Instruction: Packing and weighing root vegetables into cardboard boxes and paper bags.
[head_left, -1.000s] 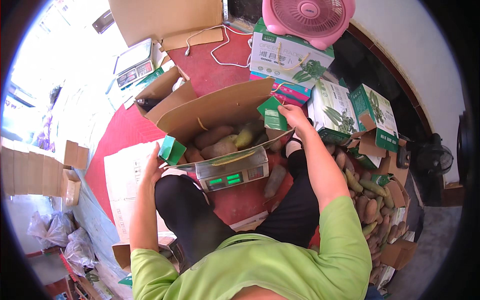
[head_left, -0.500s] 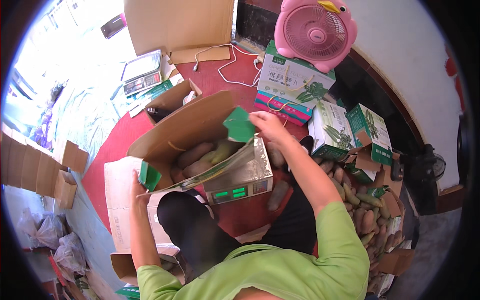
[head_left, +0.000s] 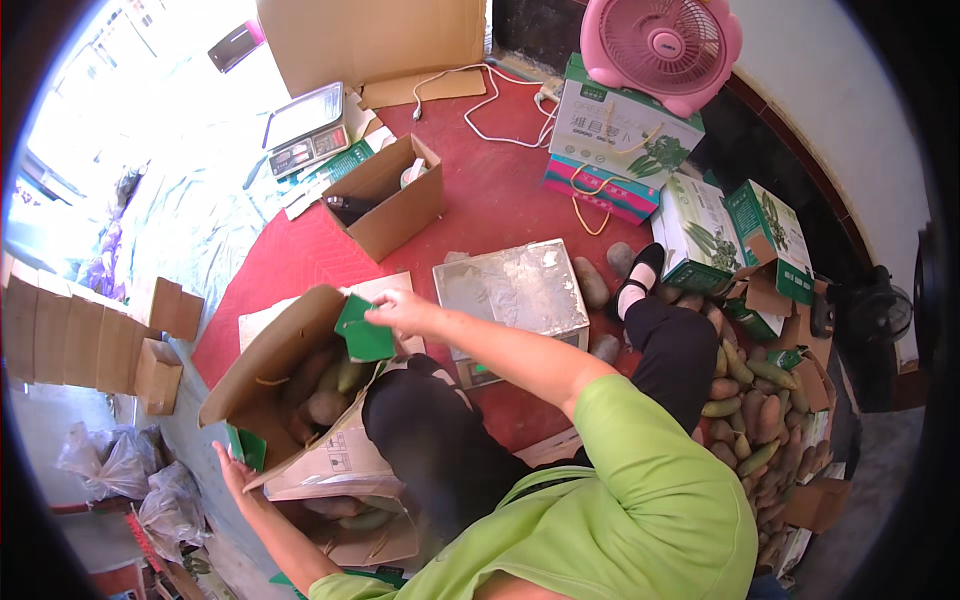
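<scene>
Red floor [head_left: 490, 195], pale wall [head_left: 800, 65], left glare [head_left: 110, 75] (perhaps daylight).

Brown carton [head_left: 245, 362] with green flaps [head_left: 366, 332], lime-green shirt [head_left: 610, 505], black trousers [head_left: 435, 440], red floor [head_left: 485, 205], pink fan [head_left: 665, 45], white-and-green boxes [head_left: 697, 228]

The carton [head_left: 270, 345] partly hides the vegetables [head_left: 326, 406] inside, and the top edge crops the pink fan [head_left: 666, 45].

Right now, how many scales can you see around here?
2. The near scale sits mid-picture on the red floor; the far scale is at upper left, beyond the small box. Others may be hidden behind things.
</scene>
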